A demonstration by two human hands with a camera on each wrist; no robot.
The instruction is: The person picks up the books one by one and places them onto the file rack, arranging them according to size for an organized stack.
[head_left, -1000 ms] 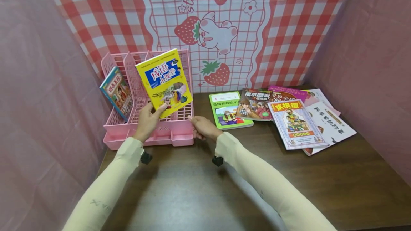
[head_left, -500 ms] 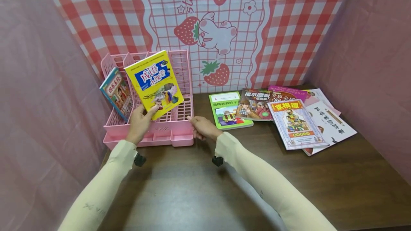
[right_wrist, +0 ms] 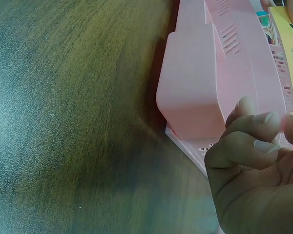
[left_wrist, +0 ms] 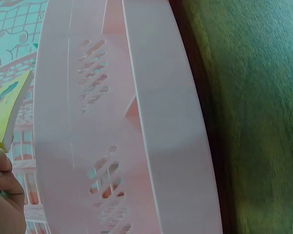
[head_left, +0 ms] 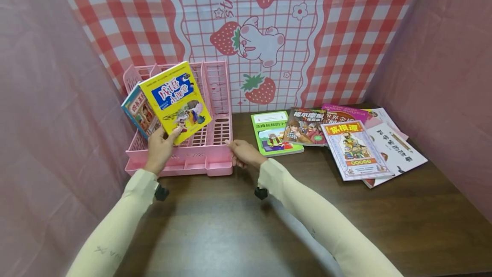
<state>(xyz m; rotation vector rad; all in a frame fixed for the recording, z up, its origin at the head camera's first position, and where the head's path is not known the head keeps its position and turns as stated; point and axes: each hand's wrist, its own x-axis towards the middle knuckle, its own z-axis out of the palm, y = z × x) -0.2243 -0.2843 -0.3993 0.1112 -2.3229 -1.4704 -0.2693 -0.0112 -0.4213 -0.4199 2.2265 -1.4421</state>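
My left hand [head_left: 159, 151] pinches the lower left corner of a yellow book [head_left: 177, 104], thumb on its cover. The book is tilted and held over the pink desktop book rack [head_left: 219, 152], partly in front of a blue-edged book [head_left: 141, 110] leaning in the rack's left compartment. In the left wrist view only the yellow book's corner [left_wrist: 10, 114] and some fingertips show. With curled fingers my right hand [head_left: 246, 154] grips the rack's front right corner by thumb and forefinger. The right wrist view shows that hand [right_wrist: 259, 170] beside the rack's small front bin [right_wrist: 190, 83].
On the right of the wooden table [head_left: 230, 225] lies a green book [head_left: 273, 134], next to a brown book [head_left: 305, 127]. A white-covered book [head_left: 353, 148] overlaps several others further right. Behind stands a strawberry-patterned cloth [head_left: 261, 42], with pink curtains at both sides.
My left hand has carried the yellow book leftward, so that it now covers part of the blue-edged book. The right hand stays at the rack's corner.
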